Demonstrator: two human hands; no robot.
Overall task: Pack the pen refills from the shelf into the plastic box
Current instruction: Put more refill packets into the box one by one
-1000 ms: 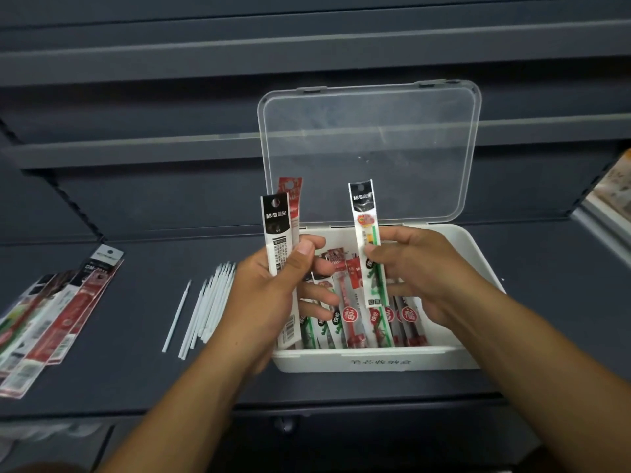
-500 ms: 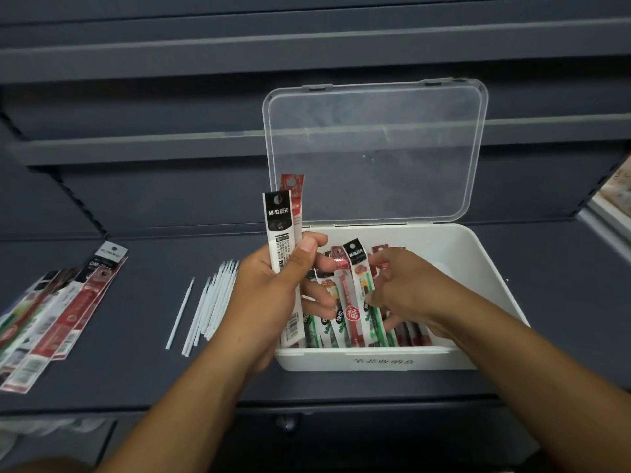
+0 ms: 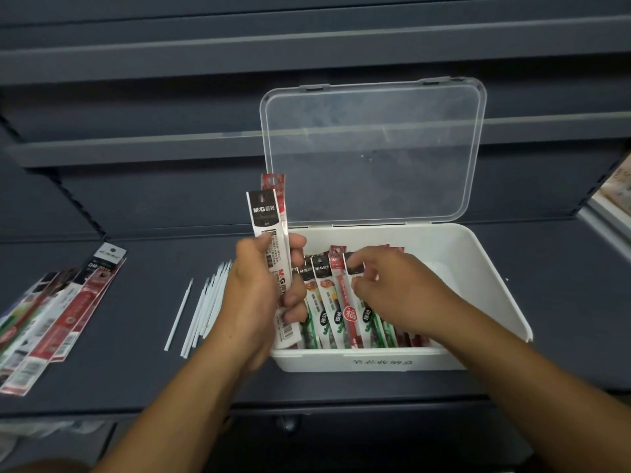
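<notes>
Left hand [image 3: 263,285] closed round two upright refill packs [image 3: 269,227], just over the near-left corner of the white plastic box [image 3: 485,268]. Right hand [image 3: 392,288] down inside, fingers curled on a pack among the row of refill packs [image 3: 327,302] lying there; pinching or only nudging, cannot tell. Mid-packing, probably seating one pack. Next: feed another across from the left. Farther left on the shelf [image 3: 136,370]: loose white refills [image 3: 201,308], more packs [image 3: 54,319]. Behind, clear lid [image 3: 372,148] raised.
</notes>
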